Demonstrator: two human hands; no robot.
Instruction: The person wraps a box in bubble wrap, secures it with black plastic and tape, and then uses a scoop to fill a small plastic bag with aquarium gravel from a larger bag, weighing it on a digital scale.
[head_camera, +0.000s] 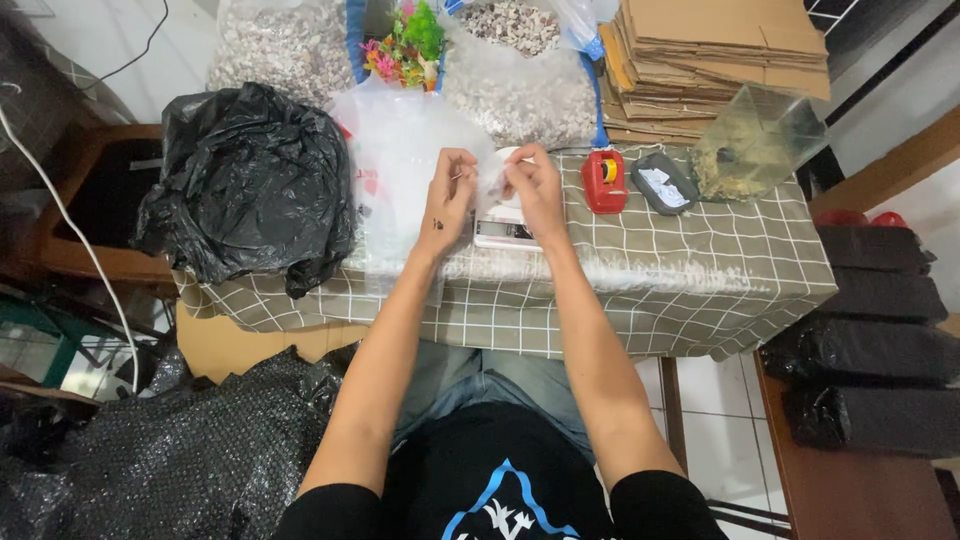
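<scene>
Fingers of my left hand (447, 197) and right hand (531, 190) pinch a clear plastic bag (420, 150) (held above the scale (503, 233)); black bag (245, 180) at nine o'clock.

This is looking like a small home packing station for aquarium or craft supplies rather than a shop floor. A low table (700, 270) is wearing a checked cloth and standing on a tiled floor (715, 430). Big clear bags of gravel (520, 85) are crowding its far edge beside bright plastic plants (405, 45). Flattened cardboard boxes (715, 55) are piling up at the corner, and a red tape dispenser (604, 180) and a small scale (505, 228) are sitting on the cloth. Black bubble wrap (190, 450) is lying on the floor, with wrapped black parcels (870, 350) stacking up on a wooden bench.
</scene>
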